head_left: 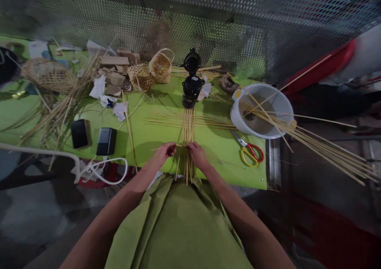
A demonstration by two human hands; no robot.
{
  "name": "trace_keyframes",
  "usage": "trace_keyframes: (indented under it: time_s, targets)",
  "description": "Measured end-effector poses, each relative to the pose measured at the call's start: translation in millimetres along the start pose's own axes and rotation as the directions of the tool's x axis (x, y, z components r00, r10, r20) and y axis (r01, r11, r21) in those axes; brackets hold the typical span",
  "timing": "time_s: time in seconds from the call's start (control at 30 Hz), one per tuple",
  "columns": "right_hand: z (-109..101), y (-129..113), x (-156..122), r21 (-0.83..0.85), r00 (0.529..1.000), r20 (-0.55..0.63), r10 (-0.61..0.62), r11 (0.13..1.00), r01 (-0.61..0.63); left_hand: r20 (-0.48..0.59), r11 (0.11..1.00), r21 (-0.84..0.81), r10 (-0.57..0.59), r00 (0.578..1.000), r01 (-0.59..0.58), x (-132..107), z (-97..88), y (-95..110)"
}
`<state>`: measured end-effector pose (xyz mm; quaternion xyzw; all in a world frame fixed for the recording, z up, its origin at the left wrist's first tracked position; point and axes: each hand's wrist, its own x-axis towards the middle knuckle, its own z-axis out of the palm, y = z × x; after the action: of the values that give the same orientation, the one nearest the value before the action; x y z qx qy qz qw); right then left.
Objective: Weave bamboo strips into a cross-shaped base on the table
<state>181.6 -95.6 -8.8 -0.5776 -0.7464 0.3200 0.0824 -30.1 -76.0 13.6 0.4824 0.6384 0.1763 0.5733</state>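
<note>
A bundle of thin bamboo strips lies lengthwise on the green table, crossed by several sideways strips. A black flask stands on the bundle's far end. My left hand is closed in a pinch on a single thin strip that points left, right beside the bundle. My right hand rests on the near part of the bundle with its fingers curled over the strips.
A white basin holds long strips that stick out to the right. Red and yellow scissors lie near it. Two small woven baskets, a larger one, loose straw, two dark phones and a white cable sit to the left.
</note>
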Motion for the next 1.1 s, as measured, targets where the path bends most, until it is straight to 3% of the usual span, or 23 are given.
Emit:
trace_keyframes:
  time_s: [0.17,0.23,0.3,0.4,0.53,0.73,0.9,1.1]
  targets:
    - [4.8,1.7,-1.2,-0.042,1.0,-0.022,-0.019,0.999,0.018,-0.041,0.989,0.146,-0.007,0.999,0.013,-8.5,-8.4,15.0]
    - [5.9,1.1,-1.6,-0.059,0.999,-0.029,-0.021,0.998,0.019,-0.108,0.95,0.31,0.069,0.992,-0.032,-12.1,-9.3,19.6]
    - [6.2,-0.6,-1.2,-0.079,0.999,-0.029,-0.013,0.997,0.011,-0.135,0.857,0.503,0.207,0.969,-0.114,-14.6,-7.3,22.7]
    - [5.5,-4.1,0.4,-0.097,1.0,-0.03,0.001,0.995,-0.004,-0.028,0.7,0.678,0.327,0.945,-0.222,-14.0,-0.5,24.7]
    - [1.7,-2.5,-2.6,-0.035,0.996,-0.093,-0.011,0.999,0.007,0.111,0.6,0.752,0.293,0.95,-0.273,-5.1,7.8,22.8]
    - [-17.4,38.5,-42.6,0.047,0.964,-0.26,0.056,0.998,-0.045,0.146,0.622,0.741,0.219,0.965,-0.253,14.9,-1.1,12.3]
    - [-31.8,81.5,-80.7,-0.068,0.95,-0.278,0.14,0.984,-0.165,0.112,0.645,0.743,0.146,0.983,-0.18,28.4,-27.7,5.7]
    - [-29.6,83.4,-68.0,-0.232,0.962,-0.244,0.124,0.956,-0.182,0.044,0.664,0.744,0.063,0.997,-0.074,36.3,-65.0,-0.9]
